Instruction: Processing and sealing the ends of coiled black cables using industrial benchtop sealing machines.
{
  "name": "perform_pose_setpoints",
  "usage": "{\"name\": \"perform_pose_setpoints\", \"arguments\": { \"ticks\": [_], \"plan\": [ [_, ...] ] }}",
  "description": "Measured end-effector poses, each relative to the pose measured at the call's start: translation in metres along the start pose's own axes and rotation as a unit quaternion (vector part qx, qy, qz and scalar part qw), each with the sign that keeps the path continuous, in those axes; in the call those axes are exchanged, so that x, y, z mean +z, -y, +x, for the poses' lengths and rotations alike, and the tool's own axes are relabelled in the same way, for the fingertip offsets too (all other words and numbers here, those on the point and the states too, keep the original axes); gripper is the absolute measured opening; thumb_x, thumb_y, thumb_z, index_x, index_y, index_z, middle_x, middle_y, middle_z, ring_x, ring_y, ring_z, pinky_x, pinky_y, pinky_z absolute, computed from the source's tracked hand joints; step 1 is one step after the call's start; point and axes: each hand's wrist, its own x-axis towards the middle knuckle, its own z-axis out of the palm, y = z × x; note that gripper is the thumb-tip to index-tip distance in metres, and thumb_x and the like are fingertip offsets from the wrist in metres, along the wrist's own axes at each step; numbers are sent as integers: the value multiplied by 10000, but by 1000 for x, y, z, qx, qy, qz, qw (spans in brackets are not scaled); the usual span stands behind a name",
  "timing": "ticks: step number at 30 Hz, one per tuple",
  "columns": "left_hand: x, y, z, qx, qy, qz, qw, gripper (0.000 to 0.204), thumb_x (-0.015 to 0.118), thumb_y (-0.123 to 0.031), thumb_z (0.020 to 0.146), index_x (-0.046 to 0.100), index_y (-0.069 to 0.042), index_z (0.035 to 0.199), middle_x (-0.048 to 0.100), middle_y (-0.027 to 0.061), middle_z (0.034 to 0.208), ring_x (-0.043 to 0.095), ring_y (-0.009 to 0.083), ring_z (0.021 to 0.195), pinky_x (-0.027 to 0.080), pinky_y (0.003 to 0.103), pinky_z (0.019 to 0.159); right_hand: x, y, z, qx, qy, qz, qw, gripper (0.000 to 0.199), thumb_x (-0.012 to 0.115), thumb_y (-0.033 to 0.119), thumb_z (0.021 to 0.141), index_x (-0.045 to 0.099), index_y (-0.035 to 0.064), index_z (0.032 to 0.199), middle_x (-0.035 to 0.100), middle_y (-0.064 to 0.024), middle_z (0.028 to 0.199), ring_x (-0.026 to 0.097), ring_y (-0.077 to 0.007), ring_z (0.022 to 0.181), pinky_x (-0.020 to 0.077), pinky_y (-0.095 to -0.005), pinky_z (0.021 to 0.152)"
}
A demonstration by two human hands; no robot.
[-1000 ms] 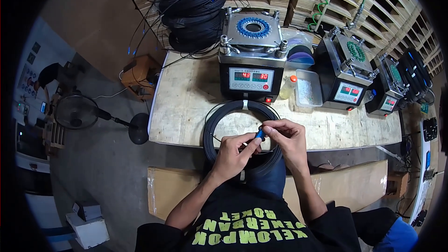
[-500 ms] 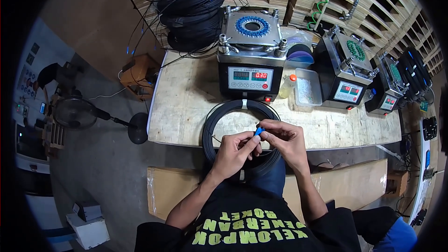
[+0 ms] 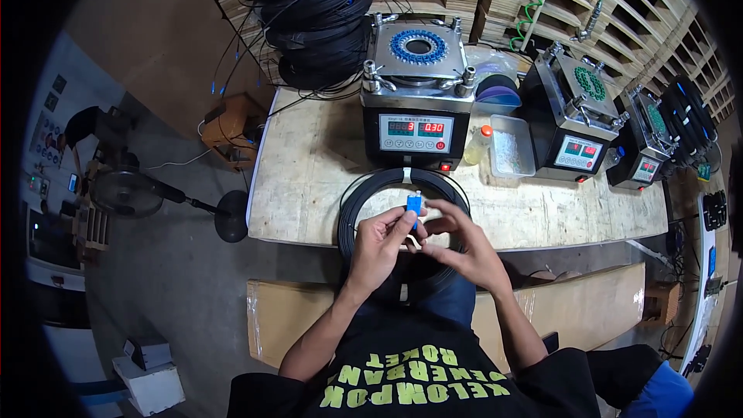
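Note:
A small blue fiber-optic connector (image 3: 414,203) with pale tips stands upright between the thumb and fingers of my left hand (image 3: 379,246). Close beside it on the right is my right hand (image 3: 468,251), its thumb and forefinger parted and nothing visible between them. Some of its other fingers are partly hidden behind the connector and my left hand. Both hands are over a coil of black cable (image 3: 348,213), which is bound with white ties and leans across the table's front edge onto my lap.
Behind the coil stands a polishing machine (image 3: 414,93) with a ring of blue connectors on top. Two similar machines (image 3: 573,128) (image 3: 646,135) with green rings stand rightward. Between them are a red-capped bottle (image 3: 476,147) and a clear tub (image 3: 511,159). Stacked black cable coils (image 3: 317,23) rise back left.
My right hand has let go of the blue connector and its fingers have spread. My left hand now holds the connector upright, slightly farther left. The near machine's left display has lit up.

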Motion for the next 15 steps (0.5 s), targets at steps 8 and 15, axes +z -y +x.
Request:
{"name": "perform_pose_setpoints", "arguments": {
  "ticks": [8,15],
  "plan": [
    [-3,-5,-17,84,-88,187,975,321,592,-233,1025,701,64,1079,739,117,873,707,142,813,552,256,721,-6,-13,-18,89,-56,81,991,314,639,46,968,544,3,1264,729,-123,906,659,-135,739,519,-270,686],
    [-20,14,-56,50,155,386,908,285,651,-230,966,717,-8,1133,728,163,887,676,326,727,490,397,750,-20,-31,-32,35,17,-249,968,148,679,57,911,683,2,1049,730,-125,853,694,-231,716,527,-320,672]
  ]
}}
